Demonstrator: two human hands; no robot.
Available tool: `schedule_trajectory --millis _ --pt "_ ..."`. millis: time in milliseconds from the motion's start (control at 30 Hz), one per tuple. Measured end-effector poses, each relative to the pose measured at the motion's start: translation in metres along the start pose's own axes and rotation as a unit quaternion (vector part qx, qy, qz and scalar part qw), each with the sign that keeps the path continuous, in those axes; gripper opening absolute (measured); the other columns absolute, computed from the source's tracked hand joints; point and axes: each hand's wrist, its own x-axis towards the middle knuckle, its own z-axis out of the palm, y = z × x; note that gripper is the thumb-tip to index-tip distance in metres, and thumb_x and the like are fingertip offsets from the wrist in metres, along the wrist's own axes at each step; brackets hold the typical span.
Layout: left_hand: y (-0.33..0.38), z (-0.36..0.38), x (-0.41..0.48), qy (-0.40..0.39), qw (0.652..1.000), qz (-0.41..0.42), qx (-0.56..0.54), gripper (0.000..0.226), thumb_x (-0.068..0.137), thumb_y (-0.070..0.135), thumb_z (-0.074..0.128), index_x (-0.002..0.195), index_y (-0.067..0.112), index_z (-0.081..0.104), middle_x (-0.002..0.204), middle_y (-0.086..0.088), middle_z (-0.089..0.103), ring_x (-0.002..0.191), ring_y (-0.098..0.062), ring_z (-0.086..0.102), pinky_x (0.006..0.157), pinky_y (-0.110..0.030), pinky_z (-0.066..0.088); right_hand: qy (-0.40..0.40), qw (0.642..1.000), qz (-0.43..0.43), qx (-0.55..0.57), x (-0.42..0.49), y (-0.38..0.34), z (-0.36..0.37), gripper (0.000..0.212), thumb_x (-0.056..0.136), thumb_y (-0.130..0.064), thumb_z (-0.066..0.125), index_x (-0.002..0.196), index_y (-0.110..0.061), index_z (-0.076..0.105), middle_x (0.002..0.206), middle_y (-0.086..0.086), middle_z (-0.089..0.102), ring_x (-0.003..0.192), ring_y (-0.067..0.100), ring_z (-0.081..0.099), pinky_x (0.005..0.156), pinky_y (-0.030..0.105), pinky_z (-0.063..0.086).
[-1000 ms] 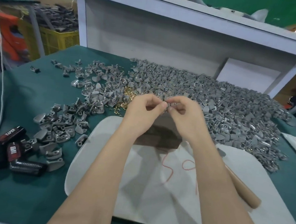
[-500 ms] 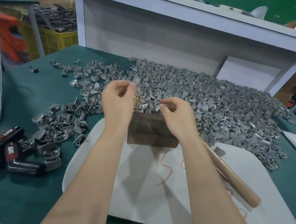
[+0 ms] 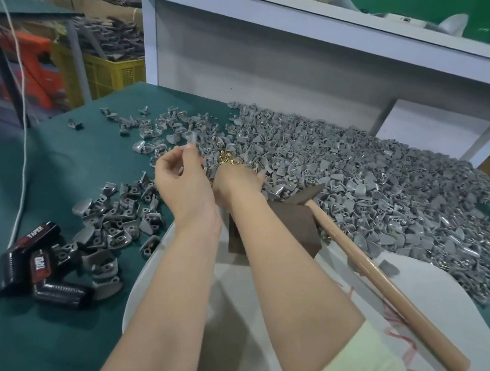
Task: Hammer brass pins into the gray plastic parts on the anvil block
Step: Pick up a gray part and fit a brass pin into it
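Observation:
My left hand [image 3: 180,179] is raised over the green table and pinches a small gray plastic part [image 3: 193,139] at its fingertips. My right hand [image 3: 234,179] reaches past the brown anvil block [image 3: 289,225] into the little heap of brass pins [image 3: 228,156]; its fingertips are hidden, so its grip is unclear. The hammer [image 3: 378,283] lies untouched, wooden handle on the white pad [image 3: 285,315], head resting by the block's far corner. A big heap of gray parts [image 3: 372,185] fills the back right.
A smaller scatter of gray parts [image 3: 121,218] lies to the left of the pad. Black boxes [image 3: 30,257] sit near the table's left front. A white cable [image 3: 23,164] runs down the left side. A white shelf unit [image 3: 280,54] stands behind.
Both hands left the block. My left hand carried the gray part to the left; my right hand went forward into the brass pins. The view shifted, showing the hammer and block fully.

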Motion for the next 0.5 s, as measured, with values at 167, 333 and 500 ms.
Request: schedule_trajectory --millis 167,333,500 --pt "-0.0007 0.0001 -0.0013 -0.002 1.0 -0.006 0.006 0.004 0.092 0.016 0.057 0.089 0.015 0.054 0.095 -0.003 0.058 0.082 -0.01 0.056 0.087 -0.031 0.048 0.039 0.999 -0.003 0.01 0.0037 -0.0002 0.0067 0.007 0.087 -0.015 0.049 0.082 -0.017 0.055 0.11 0.006 0.065 0.109 0.027 0.057 0.101 0.045 0.026" --pt "0.0003 0.0016 -0.0037 -0.003 1.0 -0.011 0.018 0.009 0.092 0.017 0.058 0.084 0.02 0.055 0.102 -0.005 0.061 0.1 -0.017 0.059 0.101 -0.042 0.046 0.048 0.998 0.002 0.028 0.0061 0.0009 0.0096 0.025 0.087 -0.015 0.048 0.105 -0.011 0.064 0.122 0.014 0.058 0.115 0.032 0.052 0.094 0.04 0.037" --pt "-0.0007 0.0018 -0.0039 -0.002 1.0 -0.013 0.021 0.006 0.092 0.017 0.058 0.086 0.017 0.055 0.103 -0.007 0.06 0.101 -0.022 0.06 0.101 -0.041 0.046 0.019 0.999 -0.006 0.025 0.0083 0.0002 0.0088 0.025 0.088 -0.014 0.046 0.104 -0.009 0.065 0.115 0.012 0.061 0.108 0.031 0.057 0.083 0.035 0.041"
